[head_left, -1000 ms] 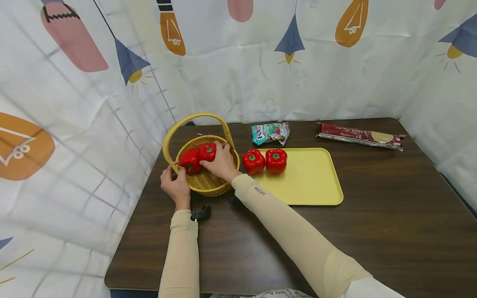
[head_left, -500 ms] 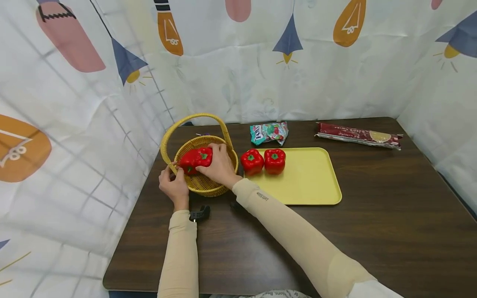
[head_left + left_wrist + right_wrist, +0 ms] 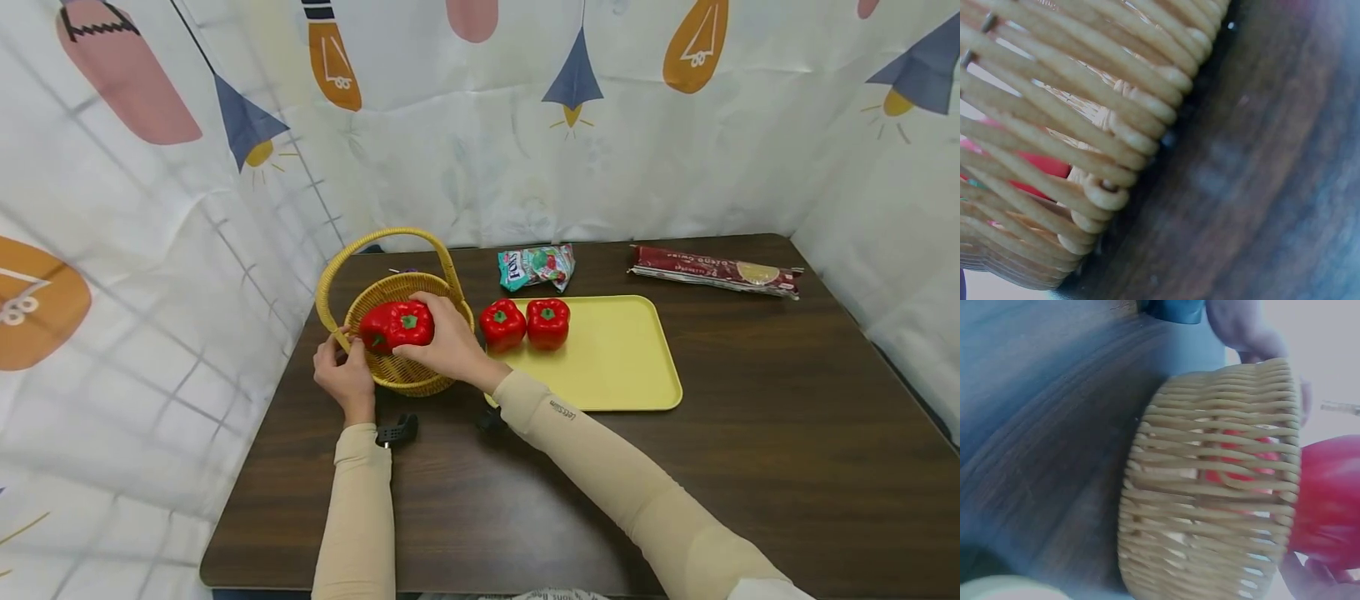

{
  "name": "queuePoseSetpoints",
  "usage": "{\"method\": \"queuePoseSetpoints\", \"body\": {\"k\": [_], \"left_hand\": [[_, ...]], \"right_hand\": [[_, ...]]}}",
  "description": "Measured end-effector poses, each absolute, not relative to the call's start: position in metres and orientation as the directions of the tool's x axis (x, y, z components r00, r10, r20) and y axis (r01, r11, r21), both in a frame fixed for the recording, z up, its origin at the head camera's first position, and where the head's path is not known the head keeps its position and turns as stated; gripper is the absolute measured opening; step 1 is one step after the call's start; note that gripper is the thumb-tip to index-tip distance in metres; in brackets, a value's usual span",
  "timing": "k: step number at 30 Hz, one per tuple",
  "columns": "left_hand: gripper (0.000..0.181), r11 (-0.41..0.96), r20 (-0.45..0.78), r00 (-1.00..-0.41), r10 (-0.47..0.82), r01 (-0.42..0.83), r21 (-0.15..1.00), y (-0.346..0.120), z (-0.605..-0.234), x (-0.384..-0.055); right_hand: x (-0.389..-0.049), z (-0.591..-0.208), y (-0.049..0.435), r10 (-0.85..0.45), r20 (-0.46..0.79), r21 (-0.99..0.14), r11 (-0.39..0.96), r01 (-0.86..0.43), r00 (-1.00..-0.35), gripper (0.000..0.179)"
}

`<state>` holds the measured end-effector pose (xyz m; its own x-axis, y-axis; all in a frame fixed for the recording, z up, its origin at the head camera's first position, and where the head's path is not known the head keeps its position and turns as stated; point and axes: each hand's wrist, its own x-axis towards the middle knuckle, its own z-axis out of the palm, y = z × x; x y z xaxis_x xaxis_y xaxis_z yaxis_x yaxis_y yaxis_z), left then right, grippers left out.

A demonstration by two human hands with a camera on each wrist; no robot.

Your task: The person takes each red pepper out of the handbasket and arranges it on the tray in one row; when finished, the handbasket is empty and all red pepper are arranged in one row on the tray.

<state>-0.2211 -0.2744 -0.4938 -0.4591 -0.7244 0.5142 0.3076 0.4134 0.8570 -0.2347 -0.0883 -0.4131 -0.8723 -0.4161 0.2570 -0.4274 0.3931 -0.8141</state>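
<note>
A yellow wicker basket (image 3: 408, 379) with a tall handle stands at the left of the table. My left hand (image 3: 345, 379) grips its near left side, where the handle meets the rim. My right hand (image 3: 453, 343) holds a red bell pepper (image 3: 414, 323) over the basket, thumb on the near side and fingers on the far side. Another red bell pepper (image 3: 375, 327) is in the basket, partly hidden behind the held one. In the right wrist view, the held bell pepper (image 3: 1329, 500) shows above the rim, and red shows through the weave. The left wrist view shows the basket wall (image 3: 1085, 106) close up.
Right of the basket lies a yellow tray (image 3: 615, 358), with two red bell peppers (image 3: 548, 323) at its upper left corner. Behind it are a teal candy packet (image 3: 536, 267) and a long maroon packet (image 3: 712, 271). Printed curtains (image 3: 465, 167) enclose the table's back and sides.
My right hand has brought its bell pepper towards me and left, beside the other one; it now looks higher and larger. The left hand keeps its grip on the basket. The view has shifted slightly.
</note>
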Motion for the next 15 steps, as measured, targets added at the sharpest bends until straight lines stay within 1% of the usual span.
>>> {"method": "queuePoseSetpoints", "body": {"k": [4,8,12,15], "left_hand": [[0.016,0.415,0.521,-0.465,-0.716,0.317,0.853,-0.278,-0.497,-0.222],[0.016,0.416,0.527,-0.470,-0.709,0.325,0.849,-0.278,-0.497,-0.222],[0.016,0.424,0.527,-0.461,-0.714,0.313,0.850,-0.278,-0.497,-0.222],[0.016,0.428,0.528,-0.447,-0.722,0.310,0.849,-0.277,-0.496,-0.223]], "right_hand": [[-0.228,-0.404,-0.072,-0.443,0.293,-0.818,0.343,-0.462,-0.847,0.081],[-0.224,-0.393,-0.050,-0.459,0.297,-0.848,0.275,-0.452,-0.837,0.085],[-0.225,-0.379,-0.021,-0.454,0.262,-0.890,0.227,-0.395,-0.851,0.089],[-0.228,-0.371,0.004,-0.421,0.225,-0.901,0.252,-0.352,-0.879,0.089]]}}
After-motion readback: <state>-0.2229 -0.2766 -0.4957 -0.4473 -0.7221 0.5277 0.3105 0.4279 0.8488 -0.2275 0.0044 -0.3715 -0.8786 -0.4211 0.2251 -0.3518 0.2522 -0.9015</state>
